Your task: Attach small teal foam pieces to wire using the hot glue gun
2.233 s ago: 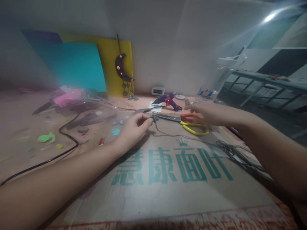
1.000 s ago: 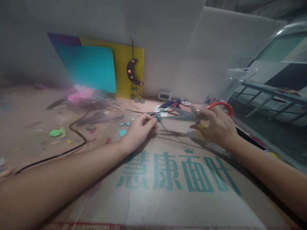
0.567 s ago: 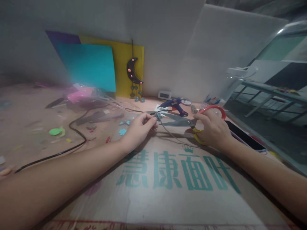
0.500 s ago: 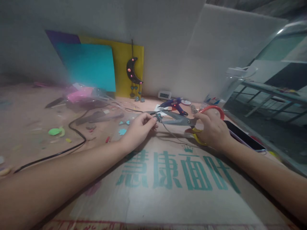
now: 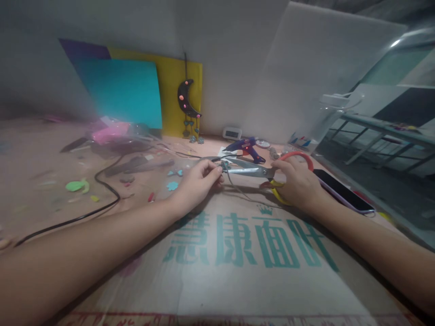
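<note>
My right hand (image 5: 299, 181) grips a pair of scissors (image 5: 253, 171) with one red and one yellow handle loop, blades pointing left. Between the fingertips of my left hand (image 5: 202, 179) is a small grey-blue piece (image 5: 224, 165), perhaps flower-shaped, partly hidden by the fingers. From it a thin cord (image 5: 243, 192) trails right over the cardboard, under the scissors. The blades reach the cord and the piece; whether they touch the cord I cannot tell. Blue foam cutouts, including a flower (image 5: 172, 186), lie left of my left hand.
Behind the scissors rests a blue glue gun (image 5: 245, 147) with a red light, near a small white digital clock (image 5: 232, 133). A phone (image 5: 343, 191) lies beyond my right wrist. A dark crescent ornament (image 5: 185, 102) hangs before coloured sheets. A black cable (image 5: 84, 219) crosses the left side.
The scissor blades have come closer together near the small piece. Both hands stay almost in place, while the whole view has shifted slightly.
</note>
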The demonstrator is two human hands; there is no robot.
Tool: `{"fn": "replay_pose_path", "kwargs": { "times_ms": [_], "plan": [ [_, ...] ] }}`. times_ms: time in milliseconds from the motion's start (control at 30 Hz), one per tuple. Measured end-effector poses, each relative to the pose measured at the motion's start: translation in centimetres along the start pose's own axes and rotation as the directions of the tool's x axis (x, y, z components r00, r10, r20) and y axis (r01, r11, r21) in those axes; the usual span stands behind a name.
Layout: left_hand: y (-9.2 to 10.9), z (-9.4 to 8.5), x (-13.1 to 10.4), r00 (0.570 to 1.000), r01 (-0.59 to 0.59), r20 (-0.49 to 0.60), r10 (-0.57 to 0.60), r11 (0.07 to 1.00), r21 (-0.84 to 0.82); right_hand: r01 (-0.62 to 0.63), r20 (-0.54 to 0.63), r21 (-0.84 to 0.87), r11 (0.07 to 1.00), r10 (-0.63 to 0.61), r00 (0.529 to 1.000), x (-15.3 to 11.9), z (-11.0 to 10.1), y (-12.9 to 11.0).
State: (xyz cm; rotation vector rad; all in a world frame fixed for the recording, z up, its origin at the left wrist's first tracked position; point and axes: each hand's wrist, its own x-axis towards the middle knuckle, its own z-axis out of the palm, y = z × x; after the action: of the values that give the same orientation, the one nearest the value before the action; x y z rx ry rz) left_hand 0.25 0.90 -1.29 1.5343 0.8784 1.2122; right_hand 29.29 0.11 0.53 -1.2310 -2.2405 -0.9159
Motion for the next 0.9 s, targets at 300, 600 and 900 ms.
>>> {"fn": "replay_pose_path", "kwargs": {
  "times_ms": [300, 600, 900],
  "plan": [
    [0.06, -0.07, -0.32, 0.999, -0.046, 0.033, 0.043, 0.994, 0.095, 0.012, 0.011, 0.006, 1.0, -0.012, 1.0, -0.06, -0.17, -0.29],
    [0.49, -0.03, -0.72, 0.992, -0.103, 0.09, 0.083, 0.963, 0.247, 0.029, -0.029, 0.006, 1.0, -0.028, 0.999, -0.3, 0.1, -0.39],
    [0.78, 0.14, -0.85, 0.991, -0.082, 0.115, 0.061, 0.979, 0.187, 0.13, -0.064, -0.025, 0.991, -0.132, 0.989, -0.01, -0.47, -0.08]
  ]
}}
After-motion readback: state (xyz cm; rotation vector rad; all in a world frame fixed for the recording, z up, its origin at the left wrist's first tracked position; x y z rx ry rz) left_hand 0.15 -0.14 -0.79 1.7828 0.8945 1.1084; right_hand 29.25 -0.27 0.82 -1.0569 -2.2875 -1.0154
